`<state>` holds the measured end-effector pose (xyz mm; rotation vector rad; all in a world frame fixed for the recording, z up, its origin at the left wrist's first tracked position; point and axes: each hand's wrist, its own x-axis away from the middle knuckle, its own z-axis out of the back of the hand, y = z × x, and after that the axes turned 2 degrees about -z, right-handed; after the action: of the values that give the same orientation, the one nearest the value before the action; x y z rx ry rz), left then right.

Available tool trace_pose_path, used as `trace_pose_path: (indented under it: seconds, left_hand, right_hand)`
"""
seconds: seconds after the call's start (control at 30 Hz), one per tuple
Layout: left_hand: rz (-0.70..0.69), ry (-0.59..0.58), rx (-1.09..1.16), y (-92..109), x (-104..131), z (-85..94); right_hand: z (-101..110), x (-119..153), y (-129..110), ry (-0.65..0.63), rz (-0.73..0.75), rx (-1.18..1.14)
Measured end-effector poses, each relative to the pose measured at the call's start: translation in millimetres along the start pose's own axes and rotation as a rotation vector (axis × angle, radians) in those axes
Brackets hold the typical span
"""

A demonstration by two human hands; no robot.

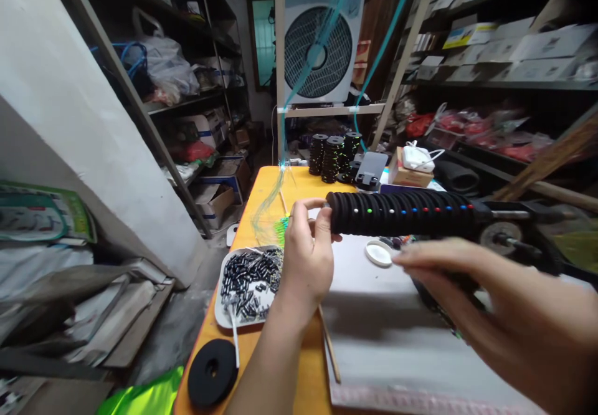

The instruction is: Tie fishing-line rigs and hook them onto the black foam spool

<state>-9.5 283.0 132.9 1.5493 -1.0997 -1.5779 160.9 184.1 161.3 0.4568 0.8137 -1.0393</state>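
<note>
A ribbed black roll of stacked discs [402, 213] lies level across the view, with a row of coloured pinheads along it, joined at its right to a dark metal spindle [507, 214]. My left hand [311, 247] is closed round the roll's left end. Below the roll, blurred by motion, my right hand [486, 296] has its thumb and fingertips pressed together; what they hold, if anything, is too small to name. Just left of those fingertips is a small round white lid [379, 253] on the white board [369, 352].
A white tray [219, 306] of small black cylinders stands left on the yellow table [261, 184]. Near it lie a black disc [212, 372] and a thin stick [330, 346]. Black spools [333, 159], a small box [411, 175] and a fan [319, 47] are behind. Teal strands hang down.
</note>
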Motion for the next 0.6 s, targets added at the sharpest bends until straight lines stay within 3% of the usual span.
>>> trace_pose_path:
  seconds: [0.1, 0.2, 0.33, 0.6]
  left_hand:
    - [0.005, -0.006, 0.007, 0, -1, 0.0]
    - [0.014, -0.019, 0.013, -1, -1, 0.4]
    - [0.009, -0.013, 0.014, -1, -1, 0.9]
    - [0.009, -0.014, -0.007, -1, -1, 0.5]
  right_hand:
    - [-10, -47, -10, 0.128, 0.050, -0.032]
    - [-27, -69, -11, 0.131, 0.088, -0.106]
    - [-41, -70, -7, 0.113, 0.039, -0.088]
    - [-41, -67, -8, 0.142, 0.050, -0.032]
